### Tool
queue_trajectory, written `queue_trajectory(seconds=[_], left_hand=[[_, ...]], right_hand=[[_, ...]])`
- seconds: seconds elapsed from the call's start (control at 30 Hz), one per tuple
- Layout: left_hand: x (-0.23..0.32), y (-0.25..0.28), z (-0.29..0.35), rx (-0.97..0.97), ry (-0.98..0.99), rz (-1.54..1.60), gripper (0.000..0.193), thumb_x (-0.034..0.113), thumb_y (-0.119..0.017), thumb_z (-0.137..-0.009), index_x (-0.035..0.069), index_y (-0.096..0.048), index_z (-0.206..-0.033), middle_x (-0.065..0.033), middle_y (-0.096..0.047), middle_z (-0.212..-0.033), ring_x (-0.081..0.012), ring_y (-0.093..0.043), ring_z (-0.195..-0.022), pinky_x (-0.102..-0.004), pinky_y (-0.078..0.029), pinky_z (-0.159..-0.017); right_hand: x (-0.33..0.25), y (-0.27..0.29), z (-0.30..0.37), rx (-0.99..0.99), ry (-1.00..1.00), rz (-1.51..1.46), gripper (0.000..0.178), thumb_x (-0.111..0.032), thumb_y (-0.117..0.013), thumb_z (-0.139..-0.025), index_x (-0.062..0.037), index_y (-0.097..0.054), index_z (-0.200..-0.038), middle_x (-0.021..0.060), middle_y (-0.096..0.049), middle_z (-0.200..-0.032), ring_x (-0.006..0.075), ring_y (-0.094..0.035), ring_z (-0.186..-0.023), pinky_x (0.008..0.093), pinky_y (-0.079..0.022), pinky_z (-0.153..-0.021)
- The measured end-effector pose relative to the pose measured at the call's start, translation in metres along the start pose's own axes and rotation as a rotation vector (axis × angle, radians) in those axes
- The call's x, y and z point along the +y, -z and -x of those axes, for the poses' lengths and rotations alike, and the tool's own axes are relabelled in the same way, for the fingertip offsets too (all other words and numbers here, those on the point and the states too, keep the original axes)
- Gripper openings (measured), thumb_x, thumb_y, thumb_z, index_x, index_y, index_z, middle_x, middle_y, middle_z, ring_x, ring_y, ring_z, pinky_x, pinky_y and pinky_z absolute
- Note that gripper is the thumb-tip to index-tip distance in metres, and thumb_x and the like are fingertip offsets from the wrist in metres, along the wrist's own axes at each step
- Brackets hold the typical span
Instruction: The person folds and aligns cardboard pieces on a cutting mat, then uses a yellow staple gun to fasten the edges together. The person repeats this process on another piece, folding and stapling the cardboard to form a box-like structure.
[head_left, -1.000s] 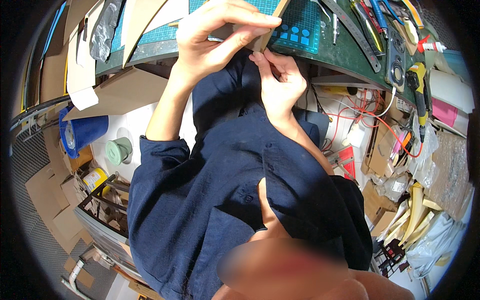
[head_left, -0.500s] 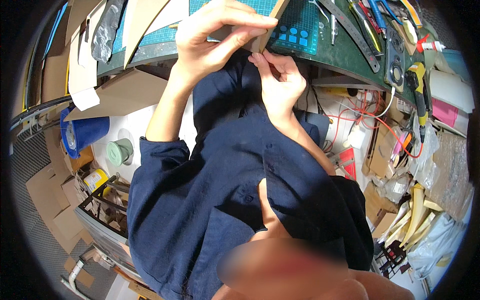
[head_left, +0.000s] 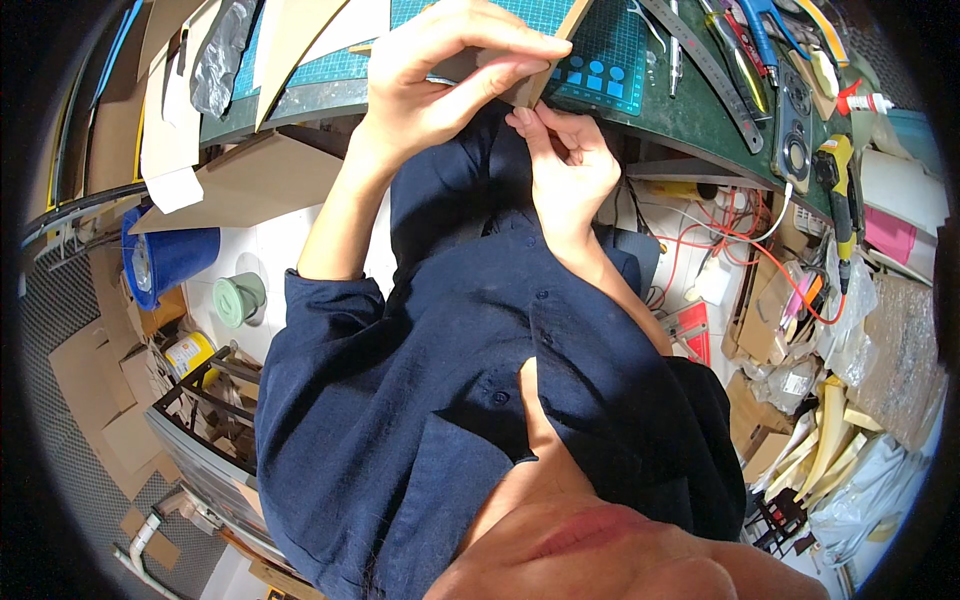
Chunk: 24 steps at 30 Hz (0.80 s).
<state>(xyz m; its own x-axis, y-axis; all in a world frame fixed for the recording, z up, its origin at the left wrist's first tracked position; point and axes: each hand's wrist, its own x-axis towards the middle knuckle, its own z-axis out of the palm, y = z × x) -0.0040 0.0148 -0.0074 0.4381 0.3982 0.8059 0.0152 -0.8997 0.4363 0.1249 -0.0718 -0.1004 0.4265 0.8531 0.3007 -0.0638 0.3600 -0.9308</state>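
Note:
In my left hand (head_left: 430,85), thumb and fingers pinch a thin brown cardboard piece (head_left: 541,84) near the front edge of the workbench. Its narrow tan edge runs up past the top of the picture. My right hand (head_left: 570,165) has its fingertips closed on the lower corner of the same piece, with the other fingers curled in. The left hand covers part of the piece, so its full shape is hidden. Just beyond lies a green cutting mat (head_left: 625,50) with pale printed shapes.
On the bench's right are a metal ruler (head_left: 715,85), a pen-like tool (head_left: 675,65), a grey device (head_left: 793,140) and a yellow-black power tool (head_left: 838,180). Cardboard sheets (head_left: 240,185) jut over the left edge. Below stand a blue bin (head_left: 175,255) and red cables (head_left: 735,225).
The whole view has shifted slightly, so hands and bench appear a little farther right. Both hands keep their hold on the cardboard piece, with little other visible movement.

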Motion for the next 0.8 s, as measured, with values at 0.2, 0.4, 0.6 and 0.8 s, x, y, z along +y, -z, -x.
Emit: queue_trajectory(seconds=[0.2, 0.4, 0.6, 0.8], left_hand=[[0.0, -0.004, 0.001, 0.034, 0.033, 0.017, 0.018, -0.007, -0.067, -0.078, -0.003, -0.068, -0.095, -0.012, -0.068, -0.084, -0.0182, -0.063, -0.076, -0.0264, -0.049, -0.068], [-0.001, -0.015, -0.004, 0.079, 0.06, 0.064, 0.019, -0.007, -0.069, -0.076, -0.002, -0.069, -0.095, -0.0118, -0.067, -0.085, -0.0192, -0.062, -0.074, -0.0275, -0.05, -0.067], [-0.004, -0.018, 0.0, 0.116, 0.065, 0.021, 0.019, -0.011, -0.065, -0.076, -0.004, -0.065, -0.094, -0.0135, -0.063, -0.084, -0.0216, -0.06, -0.077, -0.0303, -0.047, -0.07], [0.002, -0.009, 0.015, 0.128, 0.052, 0.017, 0.018, -0.008, -0.065, -0.078, -0.003, -0.065, -0.095, -0.0128, -0.062, -0.084, -0.0226, -0.059, -0.075, -0.0312, -0.047, -0.068]], right_hand=[[0.003, 0.002, 0.001, 0.009, -0.022, -0.018, 0.01, 0.003, -0.07, -0.081, 0.0031, -0.064, -0.089, 0.0138, -0.071, -0.082, 0.0161, -0.07, -0.075, 0.025, -0.056, -0.066], [-0.004, 0.02, -0.012, -0.056, 0.11, 0.188, 0.012, -0.003, -0.073, -0.079, 0.0006, -0.065, -0.087, 0.0114, -0.07, -0.077, 0.0139, -0.068, -0.069, 0.026, -0.055, -0.062], [-0.071, 0.087, -0.025, 0.049, 0.418, 0.297, 0.005, -0.004, -0.067, -0.083, -0.0063, -0.069, -0.087, 0.0045, -0.063, -0.069, 0.012, -0.053, -0.053, 0.026, -0.041, -0.049], [-0.079, 0.242, -0.064, 0.809, 0.458, 0.27, 0.019, -0.018, -0.039, -0.099, -0.0052, -0.041, -0.085, -0.0001, -0.036, -0.073, 0.0088, -0.035, -0.065, 0.0241, -0.033, -0.057]])
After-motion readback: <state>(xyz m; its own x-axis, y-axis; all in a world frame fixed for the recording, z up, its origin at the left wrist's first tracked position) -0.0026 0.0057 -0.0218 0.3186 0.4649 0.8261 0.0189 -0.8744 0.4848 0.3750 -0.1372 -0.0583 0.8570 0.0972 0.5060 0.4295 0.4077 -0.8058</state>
